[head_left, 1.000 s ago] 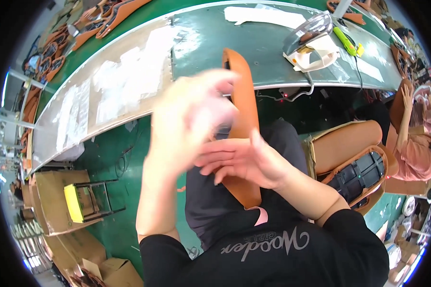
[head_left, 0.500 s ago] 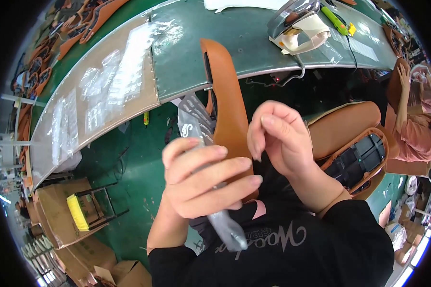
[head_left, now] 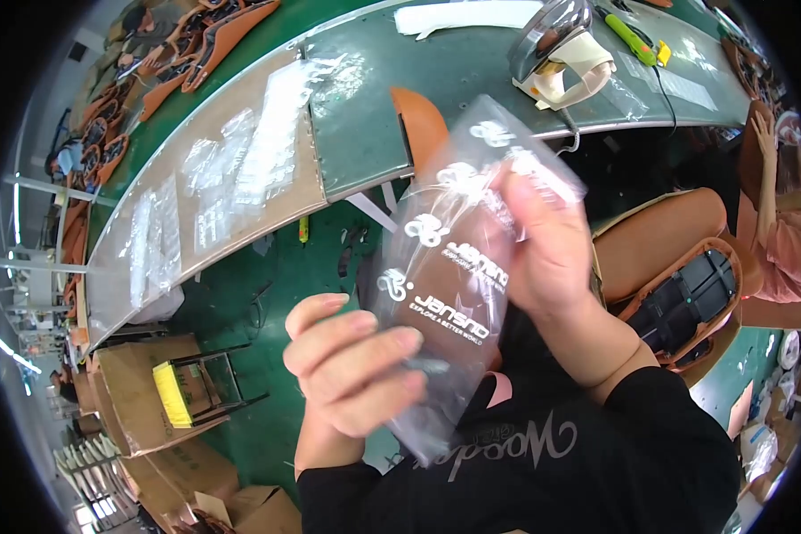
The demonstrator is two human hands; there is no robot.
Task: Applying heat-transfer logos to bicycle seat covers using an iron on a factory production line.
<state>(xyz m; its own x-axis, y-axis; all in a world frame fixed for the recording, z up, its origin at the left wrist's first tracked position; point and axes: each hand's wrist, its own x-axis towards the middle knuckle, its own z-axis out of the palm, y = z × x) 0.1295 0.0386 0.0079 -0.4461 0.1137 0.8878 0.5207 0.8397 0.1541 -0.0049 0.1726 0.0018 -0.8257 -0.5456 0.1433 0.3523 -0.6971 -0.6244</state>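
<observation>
Clear plastic bag (head_left: 454,267) with white print, held up in front of the chest, tilted, its top end toward the table edge and its bottom end near the black shirt (head_left: 543,463). A brown leather piece (head_left: 418,120) pokes out above the bag's top; the rest sits behind or inside the film, cannot tell which. Left hand (head_left: 356,360) grips the lower part of the bag, fingers curled over the front of the film, thumb hidden behind it. Right hand (head_left: 547,240) clamps the upper right edge, fingers folded onto the plastic, film crumpled around them. Both hands closed on the bag, well apart along its length. Just beyond the bag, a curved green table (head_left: 472,80) with a grey mat section. On the table: a clear-domed device on a cream base (head_left: 561,44) at upper right, a green marker-like tool (head_left: 632,36) beside it, a white strip (head_left: 472,16) at the far edge, and loose clear bags (head_left: 240,169) spread on the left stretch. More brown leather pieces (head_left: 214,36) at far upper left. Right of the hands, a brown saddle-shaped part with a black underside (head_left: 685,285). Another person (head_left: 779,205) in a pink top at the far right edge. Lower left on the green floor (head_left: 267,267): cardboard boxes (head_left: 133,383) and a small metal stool (head_left: 209,383) with a yellow block (head_left: 173,393).
</observation>
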